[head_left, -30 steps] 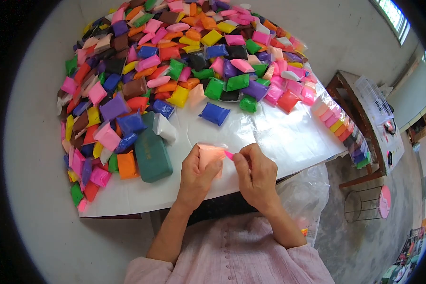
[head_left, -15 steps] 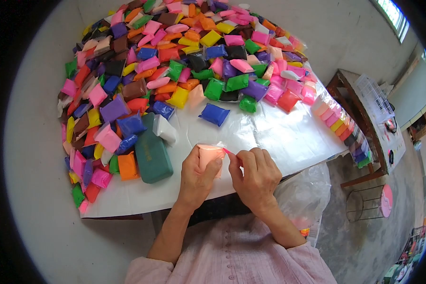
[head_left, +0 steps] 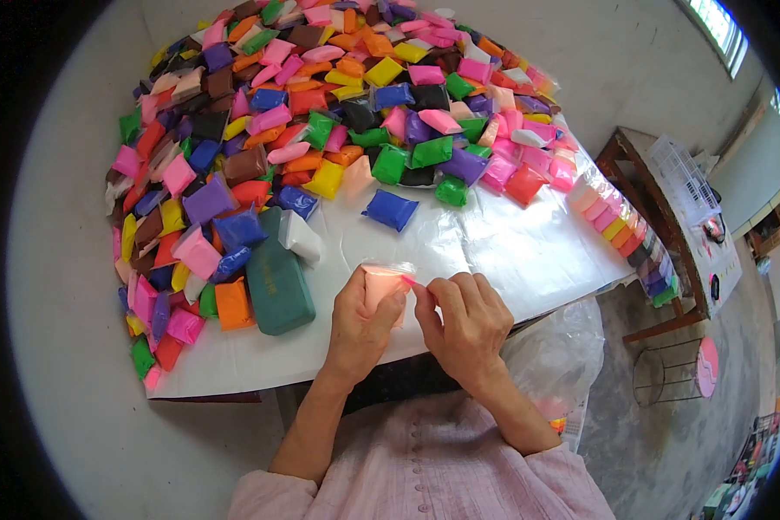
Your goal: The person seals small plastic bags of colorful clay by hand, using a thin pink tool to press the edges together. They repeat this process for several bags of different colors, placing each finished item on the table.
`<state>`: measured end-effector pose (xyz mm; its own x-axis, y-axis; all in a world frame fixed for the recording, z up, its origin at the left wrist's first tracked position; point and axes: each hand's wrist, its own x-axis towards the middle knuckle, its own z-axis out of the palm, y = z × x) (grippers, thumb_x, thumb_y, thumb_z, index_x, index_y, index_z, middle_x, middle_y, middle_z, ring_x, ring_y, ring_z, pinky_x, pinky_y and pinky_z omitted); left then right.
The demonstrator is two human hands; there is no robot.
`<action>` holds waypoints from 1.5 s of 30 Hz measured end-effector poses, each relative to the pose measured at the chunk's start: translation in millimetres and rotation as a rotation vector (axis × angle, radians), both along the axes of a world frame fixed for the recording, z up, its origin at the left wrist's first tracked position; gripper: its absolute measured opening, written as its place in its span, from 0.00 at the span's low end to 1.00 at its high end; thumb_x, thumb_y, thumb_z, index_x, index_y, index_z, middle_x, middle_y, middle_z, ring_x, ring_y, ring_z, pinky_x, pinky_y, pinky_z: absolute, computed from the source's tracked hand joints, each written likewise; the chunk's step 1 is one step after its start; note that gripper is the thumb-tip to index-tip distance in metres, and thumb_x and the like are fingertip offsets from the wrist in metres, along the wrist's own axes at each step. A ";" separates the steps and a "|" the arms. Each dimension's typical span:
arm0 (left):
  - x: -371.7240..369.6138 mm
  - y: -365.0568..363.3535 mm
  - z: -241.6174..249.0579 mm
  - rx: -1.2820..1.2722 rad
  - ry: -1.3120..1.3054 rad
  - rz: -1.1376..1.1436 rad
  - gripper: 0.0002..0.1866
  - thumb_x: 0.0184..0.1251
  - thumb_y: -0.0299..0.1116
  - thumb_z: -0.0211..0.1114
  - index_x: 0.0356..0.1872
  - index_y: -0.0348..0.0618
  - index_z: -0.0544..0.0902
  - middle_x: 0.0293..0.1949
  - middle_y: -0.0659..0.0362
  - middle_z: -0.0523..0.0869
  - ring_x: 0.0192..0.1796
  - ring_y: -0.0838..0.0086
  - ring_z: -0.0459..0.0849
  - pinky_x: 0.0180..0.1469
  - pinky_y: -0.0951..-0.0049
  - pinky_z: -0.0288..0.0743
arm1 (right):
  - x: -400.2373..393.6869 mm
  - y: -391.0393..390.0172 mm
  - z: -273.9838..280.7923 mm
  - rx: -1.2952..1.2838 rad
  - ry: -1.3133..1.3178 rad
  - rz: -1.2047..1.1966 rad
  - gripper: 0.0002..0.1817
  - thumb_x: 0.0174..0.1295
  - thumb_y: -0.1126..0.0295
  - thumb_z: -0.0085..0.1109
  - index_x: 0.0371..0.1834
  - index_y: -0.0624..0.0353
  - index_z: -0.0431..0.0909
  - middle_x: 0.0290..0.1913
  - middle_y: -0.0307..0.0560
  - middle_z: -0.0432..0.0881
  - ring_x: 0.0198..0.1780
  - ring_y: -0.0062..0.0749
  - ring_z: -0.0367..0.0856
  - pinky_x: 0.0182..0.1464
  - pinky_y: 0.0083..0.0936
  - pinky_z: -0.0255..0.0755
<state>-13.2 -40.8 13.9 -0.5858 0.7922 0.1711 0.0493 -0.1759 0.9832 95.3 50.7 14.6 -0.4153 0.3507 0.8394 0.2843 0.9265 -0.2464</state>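
Operator body, head-camera view.
You wear a pale pink, finely ribbed top with a centre row of small buttons; both forearms and your left hand (head_left: 361, 325) and right hand (head_left: 468, 325) are bare.

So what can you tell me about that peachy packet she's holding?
The peach packet is a small soft block in clear shiny wrap. The left hand grips it from below, upright over the white table's near edge. The right hand pinches something small and pink at its top corner.

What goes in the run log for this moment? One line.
left hand: holds peach packet | right hand: pinches its edge | table
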 end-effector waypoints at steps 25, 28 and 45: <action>-1.7 -4.4 -2.6 0.061 -0.107 -0.063 0.15 0.79 0.38 0.49 0.51 0.36 0.76 0.43 0.60 0.80 0.45 0.80 0.76 0.49 0.78 0.71 | -5.4 0.5 1.0 -0.489 0.111 0.348 0.10 0.50 0.77 0.69 0.36 0.60 0.82 0.32 0.46 0.81 0.29 0.37 0.84 0.31 0.28 0.77; -1.6 -3.3 -5.0 0.071 -0.047 -0.049 0.15 0.79 0.40 0.50 0.49 0.38 0.76 0.42 0.62 0.79 0.43 0.81 0.75 0.47 0.79 0.70 | -6.9 -3.5 -1.0 -0.431 0.118 0.306 0.11 0.48 0.77 0.68 0.36 0.60 0.81 0.32 0.46 0.80 0.29 0.38 0.84 0.31 0.29 0.77; 2.3 -5.4 -2.1 0.046 0.069 -0.013 0.12 0.80 0.38 0.50 0.44 0.38 0.73 0.38 0.62 0.77 0.41 0.82 0.71 0.44 0.79 0.69 | -8.2 -2.1 -5.2 -0.467 0.141 0.247 0.09 0.48 0.80 0.65 0.32 0.61 0.76 0.29 0.47 0.76 0.26 0.39 0.79 0.28 0.30 0.73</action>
